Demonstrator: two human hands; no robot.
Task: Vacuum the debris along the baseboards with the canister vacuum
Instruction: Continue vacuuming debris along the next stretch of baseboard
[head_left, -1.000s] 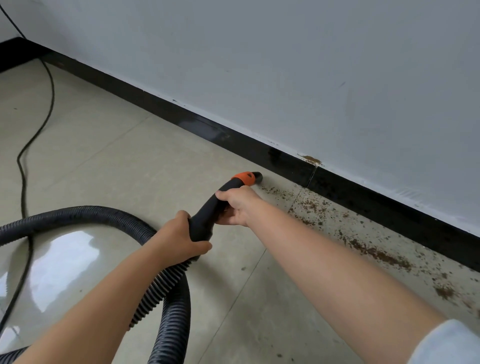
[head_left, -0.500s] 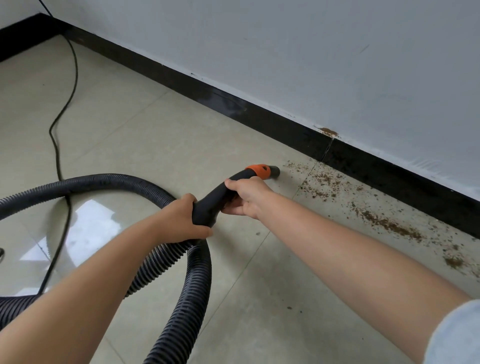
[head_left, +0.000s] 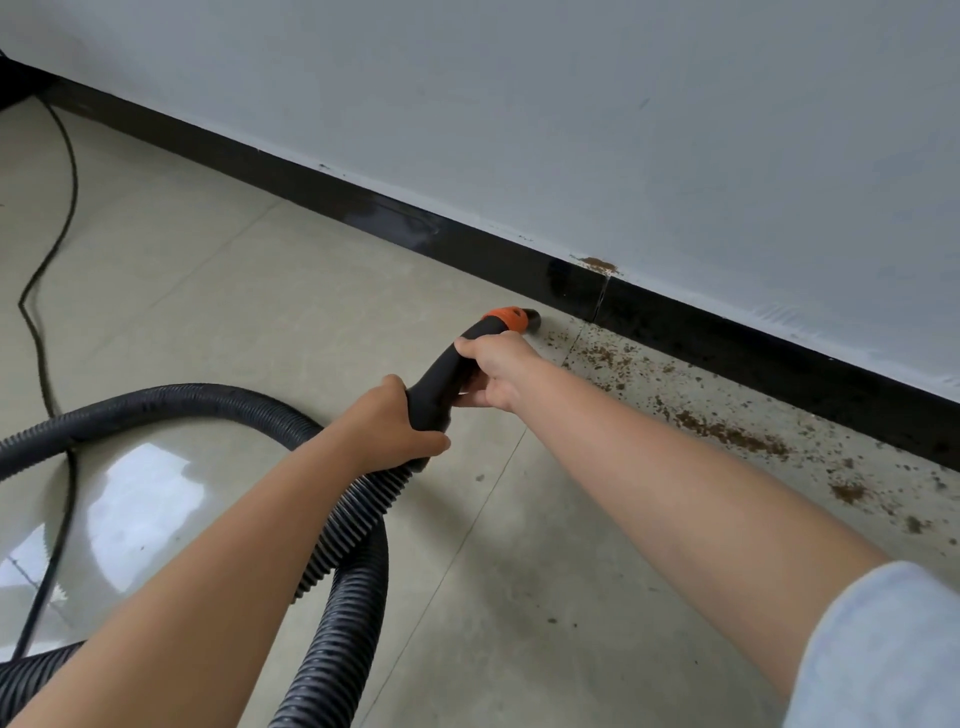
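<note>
You grip the nozzle (head_left: 457, 374) with both hands, left hand (head_left: 387, 431) and right hand (head_left: 493, 371); next, sweep right along the baseboard (head_left: 727, 338) over the debris (head_left: 727, 431).

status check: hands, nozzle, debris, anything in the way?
Left hand and right hand both grip the hose handle. Nozzle at the baseboard, debris to its right, uncollected. Path unobstructed.

A bare indoor room; glossy tiled floor (head_left: 270, 291), black baseboard (head_left: 395, 228), plain painted wall (head_left: 519, 104)
</note>
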